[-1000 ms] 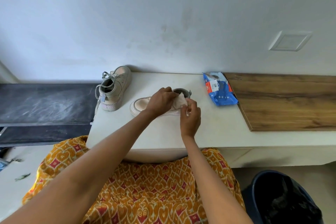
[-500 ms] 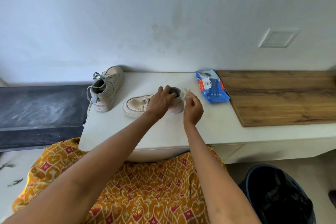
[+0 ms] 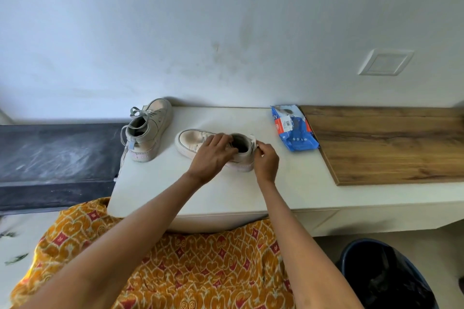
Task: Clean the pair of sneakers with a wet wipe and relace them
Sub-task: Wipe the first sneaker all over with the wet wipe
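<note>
Two sneakers sit on the white table (image 3: 226,195): the near sneaker (image 3: 200,144) lies in the middle with its toe to the left and its heel to the right, and the far sneaker (image 3: 148,130) stands to the left, close to the wall, its heel toward the camera and its grey laces threaded and hanging loose. The left hand (image 3: 213,155) is clamped over the middle of the near sneaker, fingers curled at the front edge of its opening, pinning it to the table. The right hand (image 3: 266,160) is closed in a pinch on a white wet wipe (image 3: 254,142), pressed against the back of the heel collar. By my reading the cleaning step is in hand, on the heel of this shoe; I can make out no laces on it, though the left hand covers most of the eyelet area. The next move likely calls for drawing the wipe around the heel and down onto the sole edge while the left hand stays firm, or turns the shoe to offer another side. A blue wipes packet (image 3: 292,130) lies just right of the shoe, beside a wooden board (image 3: 389,143), handy if a fresh wipe is needed, and a dark bin (image 3: 351,256) stands on the floor at near right. Relacing, and wiping the far sneaker, look yet to come.
</note>
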`<state>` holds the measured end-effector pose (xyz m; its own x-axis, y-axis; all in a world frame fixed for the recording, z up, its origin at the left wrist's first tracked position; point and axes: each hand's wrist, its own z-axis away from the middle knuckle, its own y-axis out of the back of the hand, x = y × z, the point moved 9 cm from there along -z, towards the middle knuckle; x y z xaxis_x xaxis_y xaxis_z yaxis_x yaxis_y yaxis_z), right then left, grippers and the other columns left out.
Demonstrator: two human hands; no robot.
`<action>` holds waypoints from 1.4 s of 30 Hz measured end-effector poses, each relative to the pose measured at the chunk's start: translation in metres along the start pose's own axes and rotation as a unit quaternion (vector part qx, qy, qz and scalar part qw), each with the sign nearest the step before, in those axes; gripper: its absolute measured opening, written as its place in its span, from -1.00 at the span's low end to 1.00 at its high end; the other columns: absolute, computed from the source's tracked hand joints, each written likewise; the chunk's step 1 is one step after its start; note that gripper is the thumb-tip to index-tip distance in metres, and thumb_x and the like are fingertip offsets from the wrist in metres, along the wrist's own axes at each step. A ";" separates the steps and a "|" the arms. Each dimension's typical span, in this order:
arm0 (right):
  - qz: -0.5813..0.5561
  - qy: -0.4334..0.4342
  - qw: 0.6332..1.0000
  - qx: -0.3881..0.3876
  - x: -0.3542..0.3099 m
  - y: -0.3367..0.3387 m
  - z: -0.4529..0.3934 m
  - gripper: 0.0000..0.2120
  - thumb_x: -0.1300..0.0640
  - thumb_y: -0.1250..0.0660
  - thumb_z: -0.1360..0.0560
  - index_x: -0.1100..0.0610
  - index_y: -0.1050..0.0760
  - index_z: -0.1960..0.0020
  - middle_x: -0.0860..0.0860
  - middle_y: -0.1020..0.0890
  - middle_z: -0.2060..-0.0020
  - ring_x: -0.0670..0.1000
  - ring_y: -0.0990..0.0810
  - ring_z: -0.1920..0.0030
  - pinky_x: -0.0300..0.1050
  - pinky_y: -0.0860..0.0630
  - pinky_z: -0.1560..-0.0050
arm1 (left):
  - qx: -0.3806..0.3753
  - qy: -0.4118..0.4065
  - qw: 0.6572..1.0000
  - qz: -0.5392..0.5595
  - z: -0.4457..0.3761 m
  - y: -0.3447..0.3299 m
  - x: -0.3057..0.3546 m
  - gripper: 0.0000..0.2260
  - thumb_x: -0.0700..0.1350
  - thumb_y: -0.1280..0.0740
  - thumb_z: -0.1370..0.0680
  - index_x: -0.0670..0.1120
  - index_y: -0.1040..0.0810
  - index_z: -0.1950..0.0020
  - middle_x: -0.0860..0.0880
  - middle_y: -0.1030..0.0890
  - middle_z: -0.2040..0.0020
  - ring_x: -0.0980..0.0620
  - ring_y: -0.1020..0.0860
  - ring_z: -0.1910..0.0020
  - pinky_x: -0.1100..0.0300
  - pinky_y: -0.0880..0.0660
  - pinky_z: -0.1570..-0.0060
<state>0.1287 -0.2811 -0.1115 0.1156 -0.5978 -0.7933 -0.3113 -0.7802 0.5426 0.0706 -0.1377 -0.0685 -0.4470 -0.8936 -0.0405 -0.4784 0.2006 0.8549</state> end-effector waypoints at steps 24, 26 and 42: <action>0.162 0.116 0.973 -0.114 -0.019 -0.012 0.012 -0.79 0.17 -0.24 -0.50 0.20 -0.60 0.22 0.12 -0.57 0.30 0.09 -0.46 0.16 -0.16 -0.26 0.32 | -0.046 0.110 0.983 0.137 0.019 -0.011 -0.025 -0.52 -0.15 -0.21 -0.51 -0.15 -0.31 -0.44 -0.12 -0.42 -0.30 -0.08 -0.39 -0.24 0.06 -0.44 -0.20; 0.128 0.121 0.976 -0.129 -0.022 -0.018 0.022 -0.78 0.18 -0.27 -0.48 0.19 -0.55 0.31 0.09 -0.55 0.37 0.03 -0.42 0.24 -0.17 -0.25 0.34 | -0.034 0.125 0.982 0.135 0.027 -0.007 -0.032 -0.51 -0.13 -0.20 -0.46 -0.17 -0.36 -0.40 -0.12 -0.48 -0.25 -0.08 -0.42 -0.18 0.05 -0.47 -0.16; 0.083 -0.003 0.993 -0.087 -0.002 -0.013 0.022 -0.78 0.05 -0.32 -0.50 0.20 -0.60 0.04 0.09 -0.59 0.07 0.09 -0.49 -0.01 -0.17 -0.32 0.22 | -0.020 0.147 0.982 0.117 0.028 0.007 -0.042 -0.46 0.18 -0.20 -0.46 -0.16 -0.51 -0.28 -0.08 -0.60 -0.02 -0.06 -0.45 0.04 0.09 -0.52 0.13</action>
<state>0.1116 -0.2655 -0.1233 0.0702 -0.7198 -0.6906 -0.1577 -0.6916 0.7048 0.0648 -0.0878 -0.0757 -0.3002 -0.9038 0.3049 -0.3560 0.4027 0.8432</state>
